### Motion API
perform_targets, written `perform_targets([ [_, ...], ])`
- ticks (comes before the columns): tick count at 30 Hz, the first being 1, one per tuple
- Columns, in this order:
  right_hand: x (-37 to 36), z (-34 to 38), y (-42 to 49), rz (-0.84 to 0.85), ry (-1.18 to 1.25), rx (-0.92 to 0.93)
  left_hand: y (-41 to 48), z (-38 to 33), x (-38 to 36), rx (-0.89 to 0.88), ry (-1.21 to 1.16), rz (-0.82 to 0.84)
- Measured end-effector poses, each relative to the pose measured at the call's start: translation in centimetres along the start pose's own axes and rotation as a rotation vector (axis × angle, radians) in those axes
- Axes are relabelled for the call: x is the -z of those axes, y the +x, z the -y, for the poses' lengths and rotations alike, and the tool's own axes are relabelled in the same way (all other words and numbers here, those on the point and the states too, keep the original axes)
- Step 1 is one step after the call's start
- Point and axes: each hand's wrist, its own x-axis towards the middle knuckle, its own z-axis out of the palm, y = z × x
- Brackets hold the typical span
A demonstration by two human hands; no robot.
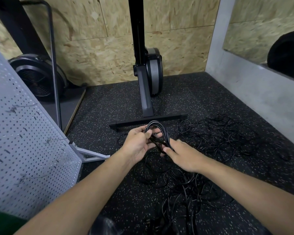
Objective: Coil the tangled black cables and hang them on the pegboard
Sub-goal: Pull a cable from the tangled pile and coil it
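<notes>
I observe my left hand (137, 145) and right hand (185, 157) both gripping one looped black cable (157, 133) above the tangled cables (202, 167) on the floor (109, 107), pegboard (24, 141) at left.

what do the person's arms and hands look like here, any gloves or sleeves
Both forearms are bare up to the frame edge, with no sleeves in view. The left hand and right hand wear no gloves, and no rings, watch or wristband show on either hand or wrist.

Both hands, left (138, 144) and right (185, 156), reach forward, fingers closed.
</notes>
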Motion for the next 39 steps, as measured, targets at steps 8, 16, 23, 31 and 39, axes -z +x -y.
perform_targets([
  [8,-0.1,0.8,-0.4,0.101,0.019,-0.029,0.4,0.6,-0.2,-0.014,0.004,-0.09],
  [16,0.8,1.0,-0.3,-0.098,0.188,-0.02,0.7,0.7,-0.2,-0.07,0.102,0.084],
  [23,2.6,0.9,-0.2,-0.175,0.731,-0.077,0.6,3.1,1.3,0.049,0.849,0.393],
  [31,3.6,1.5,-0.8,-0.167,1.188,-0.113,0.4,4.0,0.6,-0.104,1.009,0.52],
  [39,4.6,-0.4,0.3,-0.383,1.155,-0.23,-0.3,3.8,0.0,-0.073,0.931,0.569],
])
